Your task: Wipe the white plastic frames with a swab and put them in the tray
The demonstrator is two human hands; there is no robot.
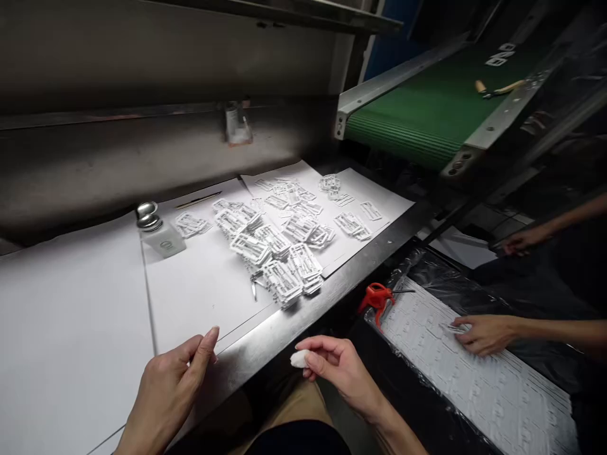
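Note:
My right hand (341,373) pinches a small white wad (298,359), like cotton or cloth, between thumb and fingers just off the table's front edge. My left hand (171,385) is closed above the white paper (190,309), thumb pressed against the curled index finger; whatever it may hold is hidden. Ahead of both hands lies a heap of flat, pale frame-shaped parts (275,253) with cut-outs, stacked unevenly. A pair of tweezers (253,289) seems to stick out from the heap's near edge. Left of it stands a whitish bottle with a metal pump top (165,239).
A dark, thin pen-like stick (198,200) lies at the back. Beyond the right side runs a green conveyor belt (427,114) carrying a few parts and a wooden-handled tool (497,88). At right, another person's hand (488,333) rests over a white tray (455,360) beside a red tool (377,300).

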